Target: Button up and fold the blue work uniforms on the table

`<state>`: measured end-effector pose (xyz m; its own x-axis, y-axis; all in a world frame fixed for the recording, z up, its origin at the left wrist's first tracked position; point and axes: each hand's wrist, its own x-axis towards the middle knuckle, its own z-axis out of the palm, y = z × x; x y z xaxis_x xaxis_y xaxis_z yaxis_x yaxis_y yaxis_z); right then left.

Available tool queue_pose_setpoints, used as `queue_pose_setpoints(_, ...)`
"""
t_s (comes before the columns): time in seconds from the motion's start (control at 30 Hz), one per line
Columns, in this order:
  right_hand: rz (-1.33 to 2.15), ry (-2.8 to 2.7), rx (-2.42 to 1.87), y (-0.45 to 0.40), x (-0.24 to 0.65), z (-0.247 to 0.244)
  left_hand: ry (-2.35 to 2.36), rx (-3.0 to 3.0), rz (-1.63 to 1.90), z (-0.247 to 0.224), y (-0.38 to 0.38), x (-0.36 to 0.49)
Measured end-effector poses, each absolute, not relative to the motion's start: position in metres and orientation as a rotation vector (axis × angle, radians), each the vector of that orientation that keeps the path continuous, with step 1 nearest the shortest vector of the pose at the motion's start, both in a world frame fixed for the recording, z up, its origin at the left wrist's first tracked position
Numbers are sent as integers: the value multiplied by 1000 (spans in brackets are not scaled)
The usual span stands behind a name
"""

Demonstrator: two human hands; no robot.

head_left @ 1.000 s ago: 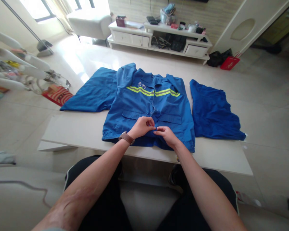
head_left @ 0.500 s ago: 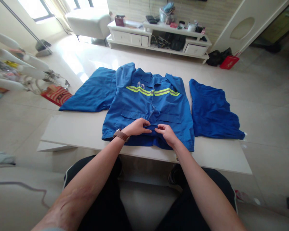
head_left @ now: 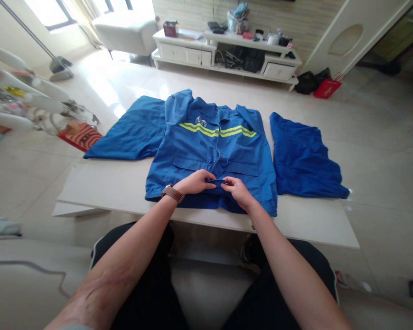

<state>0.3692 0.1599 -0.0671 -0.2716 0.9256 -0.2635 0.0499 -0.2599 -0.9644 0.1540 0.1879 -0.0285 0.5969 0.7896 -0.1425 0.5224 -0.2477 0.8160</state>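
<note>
A blue work jacket (head_left: pixel 196 146) with yellow-and-grey reflective stripes lies front up, its collar toward the far side. At the bottom of its front opening, my left hand (head_left: pixel 195 181) pinches the hem edge between thumb and fingers. Facing it, my right hand (head_left: pixel 238 189) grips the same edge a short way to the right. The bit of cloth between my fingertips is lifted slightly. Whether a button sits between the fingers is too small to tell. A brown-strapped watch (head_left: pixel 172 193) is on my left wrist.
Under the jacket is a white low table (head_left: pixel 313 220). Folded blue cloth (head_left: pixel 134 130) lies to the left and a second blue garment (head_left: pixel 304 158) to the right. Beyond stand a white TV cabinet (head_left: pixel 182 52) and a red bag (head_left: pixel 326 88). A red-striped bag (head_left: pixel 80 136) is at far left.
Both hands stay at the jacket's lower front edge with almost no movement. The pinched edge between the fingertips has shifted a little.
</note>
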Motion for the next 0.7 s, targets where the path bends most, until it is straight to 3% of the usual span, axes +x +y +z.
queue_pose_setpoints(0.7,1684,-1298,-1253,159,368,-63,1128,1910,431,-34,187,161)
